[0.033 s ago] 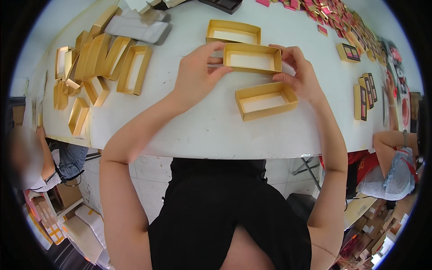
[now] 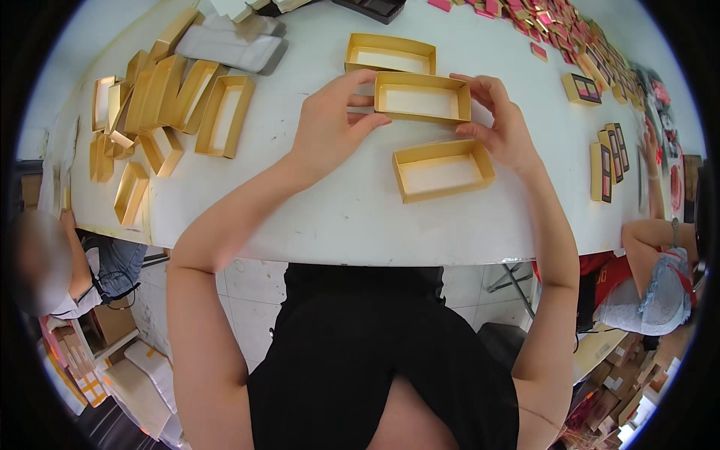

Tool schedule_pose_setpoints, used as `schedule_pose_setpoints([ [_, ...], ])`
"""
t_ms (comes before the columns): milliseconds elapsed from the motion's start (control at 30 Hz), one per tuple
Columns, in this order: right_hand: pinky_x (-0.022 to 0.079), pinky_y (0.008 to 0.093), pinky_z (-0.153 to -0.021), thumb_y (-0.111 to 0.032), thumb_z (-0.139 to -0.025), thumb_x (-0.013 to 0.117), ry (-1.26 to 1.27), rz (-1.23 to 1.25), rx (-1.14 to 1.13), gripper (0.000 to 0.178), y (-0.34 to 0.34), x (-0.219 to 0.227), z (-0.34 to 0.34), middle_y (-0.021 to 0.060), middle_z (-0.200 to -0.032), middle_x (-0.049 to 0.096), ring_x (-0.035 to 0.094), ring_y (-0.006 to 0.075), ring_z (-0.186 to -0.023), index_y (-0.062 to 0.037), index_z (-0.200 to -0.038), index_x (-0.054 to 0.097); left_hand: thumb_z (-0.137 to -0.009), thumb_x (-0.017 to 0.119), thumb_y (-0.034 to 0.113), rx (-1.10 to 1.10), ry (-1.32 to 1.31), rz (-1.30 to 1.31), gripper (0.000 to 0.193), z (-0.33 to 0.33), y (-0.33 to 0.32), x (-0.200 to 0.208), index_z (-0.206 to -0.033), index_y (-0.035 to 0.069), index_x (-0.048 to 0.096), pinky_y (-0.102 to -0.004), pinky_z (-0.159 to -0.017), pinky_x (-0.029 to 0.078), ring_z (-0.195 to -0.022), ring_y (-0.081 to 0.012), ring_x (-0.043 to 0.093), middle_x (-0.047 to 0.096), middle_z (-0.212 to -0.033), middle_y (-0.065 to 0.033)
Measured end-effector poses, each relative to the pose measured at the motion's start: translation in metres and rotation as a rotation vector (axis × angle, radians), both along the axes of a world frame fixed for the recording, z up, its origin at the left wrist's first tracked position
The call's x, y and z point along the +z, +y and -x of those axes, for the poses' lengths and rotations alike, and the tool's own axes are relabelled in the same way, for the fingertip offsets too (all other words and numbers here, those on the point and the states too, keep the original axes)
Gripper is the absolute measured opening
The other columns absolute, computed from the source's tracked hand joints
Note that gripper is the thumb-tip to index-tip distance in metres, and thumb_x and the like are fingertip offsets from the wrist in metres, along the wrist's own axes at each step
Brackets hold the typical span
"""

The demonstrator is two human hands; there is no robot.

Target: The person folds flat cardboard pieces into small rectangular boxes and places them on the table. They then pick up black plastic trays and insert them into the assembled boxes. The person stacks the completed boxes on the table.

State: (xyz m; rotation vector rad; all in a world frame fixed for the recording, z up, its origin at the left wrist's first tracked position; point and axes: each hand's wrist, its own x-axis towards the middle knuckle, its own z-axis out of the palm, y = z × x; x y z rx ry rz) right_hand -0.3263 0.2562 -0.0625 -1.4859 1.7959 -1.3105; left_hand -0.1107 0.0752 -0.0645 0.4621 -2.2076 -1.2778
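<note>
A gold open-topped cardboard box (image 2: pixel 422 117) with a white inside bottom is held at its two ends between my hands. My left hand (image 2: pixel 330 124) grips its left end, thumb at the near corner and fingers at the far corner. My right hand (image 2: pixel 504 127) holds the right end the same way, thumb and fingers curved around it. Just beyond it stands another such gold box (image 2: pixel 390 62), partly covered by the held one. Nearer to me lies a third gold box (image 2: pixel 444 189), its right end close under my right hand.
Several more gold boxes (image 2: pixel 154 94) are heaped on the left of the white table (image 2: pixel 315 217). Clear plastic trays (image 2: pixel 229 49) lie behind them. Pink and gold pieces (image 2: pixel 536 19) spread at the far right, above filled boxes (image 2: pixel 600 172). Other people sit at both sides.
</note>
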Motion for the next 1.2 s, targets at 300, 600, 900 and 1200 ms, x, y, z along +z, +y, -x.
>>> schedule_pose_setpoints([
  [300, 0.044, 0.0407, -0.105, -0.001, -0.077, 0.076, 0.425, -0.115, -0.034, 0.066, -0.002, 0.003, -0.011, 0.0171, -0.136, 0.058, 0.055, 0.0358, -0.124, -0.0053, -0.137, 0.051, -0.084, 0.072, 0.006, -0.03, 0.069, 0.457, 0.022, -0.009, -0.001, -0.025, -0.106, 0.001, 0.071, -0.0362, -0.075, 0.059, -0.088, -0.0325, 0.072, 0.069, -0.117, -0.0213],
  [600, 0.041, 0.0405, -0.109, 0.003, -0.07, 0.077, 0.361, -0.202, 0.003, 0.072, 0.015, 0.024, -0.017, 0.0155, -0.133, 0.059, 0.052, 0.0345, -0.128, -0.0046, -0.137, 0.052, -0.084, 0.075, 0.038, 0.627, -0.369, 1.111, 0.061, -0.086, -0.052, 0.012, -0.132, 0.004, 0.058, -0.0621, -0.101, 0.038, -0.121, -0.032, 0.059, 0.065, -0.127, -0.0152],
  [900, 0.024, 0.0531, -0.12, -0.018, -0.068, 0.087, 0.569, -0.168, 0.236, 0.098, 0.006, 0.055, -0.037, 0.0172, -0.161, 0.027, 0.021, 0.0418, -0.149, -0.0098, -0.152, 0.038, -0.078, 0.079, 0.045, 0.397, -0.692, 0.779, 0.078, -0.151, -0.084, 0.014, -0.137, 0.002, 0.051, -0.0664, -0.11, 0.028, -0.114, -0.0333, 0.057, 0.061, -0.12, -0.0161],
  [1200, 0.021, 0.0584, -0.118, -0.026, -0.068, 0.087, 0.881, -0.23, 0.2, 0.112, -0.04, 0.028, -0.054, 0.0181, -0.155, 0.032, 0.028, 0.041, -0.144, -0.0109, -0.158, 0.021, -0.07, 0.086, 0.028, -0.098, -0.445, 0.696, 0.07, -0.129, -0.033, 0.033, -0.127, 0.005, 0.053, -0.0582, -0.117, 0.028, -0.114, -0.0346, 0.055, 0.058, -0.117, -0.013],
])
